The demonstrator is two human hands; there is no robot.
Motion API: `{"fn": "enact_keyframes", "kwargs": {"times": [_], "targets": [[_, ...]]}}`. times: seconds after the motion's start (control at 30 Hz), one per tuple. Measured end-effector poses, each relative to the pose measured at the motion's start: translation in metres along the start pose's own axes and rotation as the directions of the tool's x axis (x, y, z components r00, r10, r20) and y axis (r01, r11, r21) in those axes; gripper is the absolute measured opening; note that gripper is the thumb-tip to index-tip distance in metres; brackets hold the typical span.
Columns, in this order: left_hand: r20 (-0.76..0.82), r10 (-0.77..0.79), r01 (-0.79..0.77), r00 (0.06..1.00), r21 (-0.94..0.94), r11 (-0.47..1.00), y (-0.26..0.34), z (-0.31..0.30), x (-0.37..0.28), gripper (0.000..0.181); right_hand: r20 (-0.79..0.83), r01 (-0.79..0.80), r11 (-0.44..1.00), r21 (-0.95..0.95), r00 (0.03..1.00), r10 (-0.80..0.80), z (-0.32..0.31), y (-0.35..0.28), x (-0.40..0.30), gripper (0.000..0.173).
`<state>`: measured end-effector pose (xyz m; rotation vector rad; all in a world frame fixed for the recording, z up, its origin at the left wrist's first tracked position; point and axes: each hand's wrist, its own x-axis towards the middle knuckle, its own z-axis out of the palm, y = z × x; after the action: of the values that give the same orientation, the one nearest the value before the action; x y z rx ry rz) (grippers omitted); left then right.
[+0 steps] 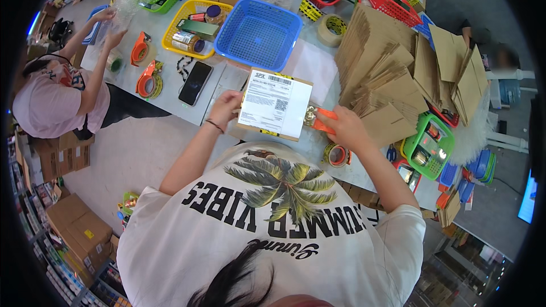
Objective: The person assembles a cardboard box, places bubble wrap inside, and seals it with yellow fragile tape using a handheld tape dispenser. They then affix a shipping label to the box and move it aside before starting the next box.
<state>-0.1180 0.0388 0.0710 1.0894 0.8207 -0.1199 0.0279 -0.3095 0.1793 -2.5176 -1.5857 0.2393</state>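
Note:
A flat cardboard box (pixel 306 85) lies in front of my chest, with a white printed shipping label (pixel 273 106) over most of its top face. Yellow-and-black tape shows at its lower edge. My left hand (pixel 227 108) grips the box by its left side, the fingertips partly hidden. At the right side, my right hand (pixel 346 125) is closed around an orange tool (pixel 325 120). That tool's shiny round end touches or nearly touches the box; its exact kind is unclear. Below this hand sits a tape dispenser (pixel 337 155) with an orange core.
Beyond the box stand a blue plastic basket (pixel 259 66) and a yellow basket (pixel 170 30) holding jars. A phone (pixel 196 84) and tape dispensers (pixel 148 83) lie left. Stacked flattened cartons (pixel 362 47) crowd the right, near a green basket (pixel 411 145). A co-worker (pixel 55 98) handles bubble wrap.

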Motion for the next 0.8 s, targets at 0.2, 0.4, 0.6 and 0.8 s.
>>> {"fn": "enact_keyframes", "kwargs": {"times": [0.2,0.4,0.6,0.8], "targets": [[-0.231,0.659,-0.292,0.716,0.758,0.583,-0.060,-0.024,0.024,0.075,0.429,-0.347,0.932,0.108,0.862,0.271,-0.035,0.000,-0.021,0.059],[0.320,0.359,-0.405,0.876,0.087,0.910,0.085,0.065,-0.085,0.037,-0.263,0.090,0.986,0.141,0.963,-0.050,-0.114,-0.066,0.001,0.059],[0.608,0.030,0.079,0.794,-0.152,0.985,0.103,0.084,-0.110,0.024,-0.302,0.193,0.974,-0.117,0.927,-0.220,-0.106,-0.086,0.018,0.059],[0.127,0.258,-0.254,0.958,-0.048,0.966,0.116,-0.005,-0.033,0.014,-0.143,0.040,0.982,-0.184,0.987,-0.067,-0.122,-0.022,-0.013,0.055]]}}
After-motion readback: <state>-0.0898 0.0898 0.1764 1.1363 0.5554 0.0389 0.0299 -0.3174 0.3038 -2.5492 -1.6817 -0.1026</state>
